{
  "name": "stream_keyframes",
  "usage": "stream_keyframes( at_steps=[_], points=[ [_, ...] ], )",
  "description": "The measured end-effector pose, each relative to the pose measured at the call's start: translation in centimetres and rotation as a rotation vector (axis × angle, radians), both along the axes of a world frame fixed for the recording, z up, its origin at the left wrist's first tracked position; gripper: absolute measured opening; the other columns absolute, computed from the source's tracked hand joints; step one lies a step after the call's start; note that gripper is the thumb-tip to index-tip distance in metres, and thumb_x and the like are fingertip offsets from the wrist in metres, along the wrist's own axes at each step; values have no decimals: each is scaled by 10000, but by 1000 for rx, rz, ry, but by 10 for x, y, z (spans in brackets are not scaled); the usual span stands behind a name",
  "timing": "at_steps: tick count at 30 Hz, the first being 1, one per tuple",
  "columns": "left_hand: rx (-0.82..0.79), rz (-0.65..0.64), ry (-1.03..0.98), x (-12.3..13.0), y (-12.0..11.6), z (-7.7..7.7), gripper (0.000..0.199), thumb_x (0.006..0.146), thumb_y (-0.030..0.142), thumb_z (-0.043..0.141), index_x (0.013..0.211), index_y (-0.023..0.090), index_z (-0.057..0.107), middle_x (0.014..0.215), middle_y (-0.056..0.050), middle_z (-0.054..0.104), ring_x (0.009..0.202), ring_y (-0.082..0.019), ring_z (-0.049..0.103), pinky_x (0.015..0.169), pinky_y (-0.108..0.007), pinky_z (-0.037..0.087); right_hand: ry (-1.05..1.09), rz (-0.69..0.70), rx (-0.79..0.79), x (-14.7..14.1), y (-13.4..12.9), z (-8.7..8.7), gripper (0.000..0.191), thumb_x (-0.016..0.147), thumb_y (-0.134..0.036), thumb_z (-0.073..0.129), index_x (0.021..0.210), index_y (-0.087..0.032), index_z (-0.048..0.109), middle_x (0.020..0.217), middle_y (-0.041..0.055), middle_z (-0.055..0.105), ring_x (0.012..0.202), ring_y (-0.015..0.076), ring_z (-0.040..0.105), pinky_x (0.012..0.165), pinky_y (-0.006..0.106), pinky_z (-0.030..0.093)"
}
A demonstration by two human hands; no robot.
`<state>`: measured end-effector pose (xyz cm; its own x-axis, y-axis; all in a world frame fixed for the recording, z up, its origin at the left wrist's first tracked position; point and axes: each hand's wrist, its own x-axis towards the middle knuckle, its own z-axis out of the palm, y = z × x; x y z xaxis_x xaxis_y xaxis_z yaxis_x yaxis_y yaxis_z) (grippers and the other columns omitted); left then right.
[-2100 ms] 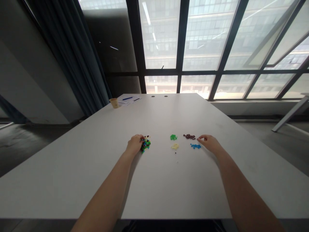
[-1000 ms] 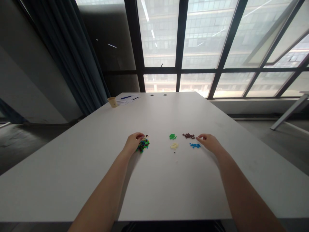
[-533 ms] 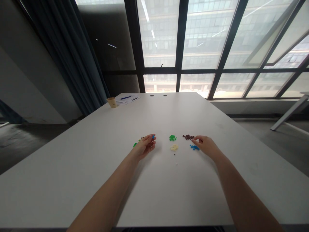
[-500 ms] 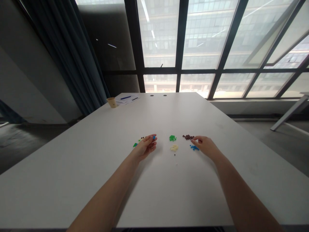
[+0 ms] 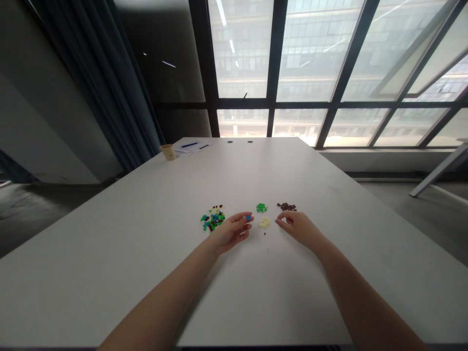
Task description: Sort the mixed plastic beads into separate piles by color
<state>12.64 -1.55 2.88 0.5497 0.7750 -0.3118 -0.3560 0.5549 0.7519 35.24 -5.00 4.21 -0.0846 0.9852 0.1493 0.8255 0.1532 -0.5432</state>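
Note:
Between the thumb and fingers of my left hand is a small blue brick. My right hand is just to the right, thumb and forefinger pressed together; whatever they hold is too small to make out. In front of it lies a pile of dark brown bricks. Green bricks and cream bricks form two small piles between the hands. Beyond my left wrist sits a mixed pile of bricks in green, blue, brown and cream. The blue pile is hidden by my right hand.
A single dark piece and a tiny white piece lie near me on the white table. At the far left corner stand a paper cup and papers with a blue pen.
My left hand has moved right with the blue brick, uncovering the mixed pile. My right hand has moved left and a little nearer, away from the brown pile and over the blue one.

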Motion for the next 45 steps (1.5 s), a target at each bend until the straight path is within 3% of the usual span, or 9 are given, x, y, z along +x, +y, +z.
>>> stream_keyframes(
  at_steps=[13,26,38,45],
  points=[
    [33,-42,93,6,-3,0,259,574,253,750,790,182,625,842,-9,615,656,-59,534,605,-182,375,57,150,90,-13,-1,-2,230,771,-316,477,773,-188,668,529,-31,438,513,91,384,517,207,297],
    [26,-69,102,6,-4,-1,256,635,228,710,876,188,634,760,-10,588,623,-51,518,607,-189,373,80,173,131,-18,-2,-2,216,777,-303,474,771,-189,657,523,-32,430,501,91,371,506,206,298],
    [25,-108,104,7,-4,-4,224,618,237,723,820,169,653,727,-4,584,636,-52,516,627,-192,371,195,221,215,-27,-6,-2,203,791,-254,479,880,-181,647,667,13,579,531,90,420,544,212,359],
    [30,-102,122,6,-3,-5,224,619,238,720,822,171,653,746,-17,597,656,-64,519,629,-195,365,213,239,239,-29,-6,-3,213,796,-260,482,897,-168,645,643,15,571,534,91,420,536,212,362]
  ],
)
